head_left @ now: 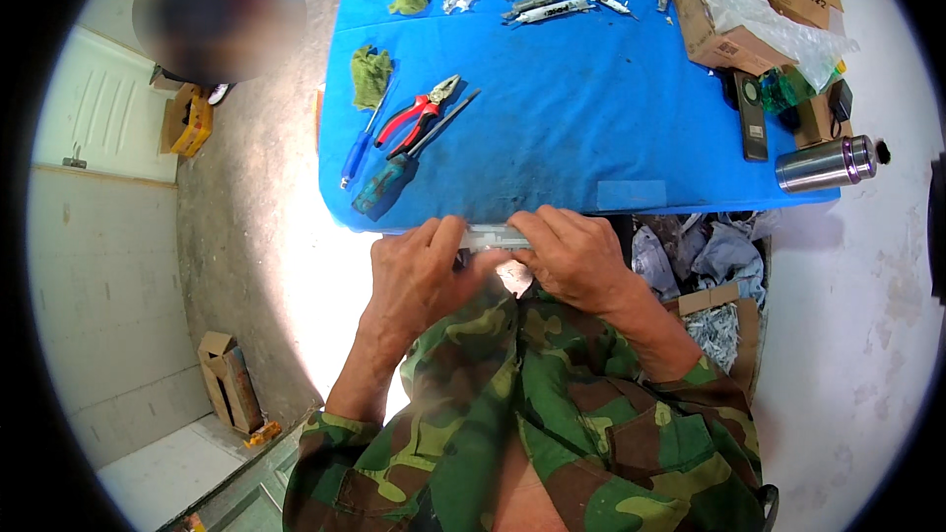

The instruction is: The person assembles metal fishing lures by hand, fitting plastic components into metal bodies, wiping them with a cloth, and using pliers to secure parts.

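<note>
Both my hands meet at the table's near edge, gripping a small pale, translucent oblong piece (pixel 493 236) by its two ends. My left hand (pixel 419 261) closes on its left end, thumb below and fingers above. Likewise, my right hand (pixel 572 251) pinches the right end. The fingers hide part of the piece, so its exact kind is unclear. Just beyond my left hand lie a teal-handled tool (pixel 382 184) with a long dark shaft, red-and-black pliers (pixel 419 118) and a blue-handled screwdriver (pixel 357 156).
Green cloths (pixel 371 77) lie on the blue-covered table (pixel 552 128). Farther back are several slim white-and-grey packs (pixel 549 7). A cardboard box (pixel 724 39), dark handheld device (pixel 752 118) and steel flask (pixel 826 166) line the right. Below sits a box of silvery strips (pixel 714 335). A blurred person is upper left.
</note>
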Demonstrator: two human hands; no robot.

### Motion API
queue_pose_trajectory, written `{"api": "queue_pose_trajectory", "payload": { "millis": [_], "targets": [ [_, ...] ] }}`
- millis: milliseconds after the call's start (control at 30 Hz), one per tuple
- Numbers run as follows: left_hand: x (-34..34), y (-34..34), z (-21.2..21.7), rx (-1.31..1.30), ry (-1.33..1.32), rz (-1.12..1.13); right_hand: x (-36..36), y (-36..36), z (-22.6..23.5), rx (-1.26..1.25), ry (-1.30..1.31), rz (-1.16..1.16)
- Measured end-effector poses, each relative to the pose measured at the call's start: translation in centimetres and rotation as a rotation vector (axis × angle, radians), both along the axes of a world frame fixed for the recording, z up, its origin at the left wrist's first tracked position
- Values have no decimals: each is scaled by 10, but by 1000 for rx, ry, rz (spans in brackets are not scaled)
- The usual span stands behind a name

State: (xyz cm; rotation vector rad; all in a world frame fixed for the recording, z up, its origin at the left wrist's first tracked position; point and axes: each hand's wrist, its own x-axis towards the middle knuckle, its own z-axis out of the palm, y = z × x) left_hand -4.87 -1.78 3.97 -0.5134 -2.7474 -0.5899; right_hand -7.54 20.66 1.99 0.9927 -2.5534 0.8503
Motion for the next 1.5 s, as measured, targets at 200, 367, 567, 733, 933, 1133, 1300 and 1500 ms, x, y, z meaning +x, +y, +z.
{"api": "queue_pose_trajectory", "payload": {
  "millis": [200,367,567,733,933,1133,1300,1500],
  "targets": [
    [7,2,-14,-51,24,43,0,-5,-13,-26,-81,-62],
    [28,22,-37,19,-17,156,-27,15,-10,-240,-165,-252],
    [15,14,-21,612,-372,174,-11,19,-16,-516,-639,-168],
    [14,8,-35,996,-626,217,5,15,-29,-842,-802,-112],
    [8,12,-28,1087,-703,238,11,25,-29,-946,-966,-85],
    [7,10,-33,1121,-700,320,17,28,-40,-1188,-1000,24],
    [3,-1,-41,1124,-674,395,18,32,-44,-1228,-966,86],
    [-2,-10,-49,1179,-715,440,21,35,-47,-1161,-860,52]
  ]
}}
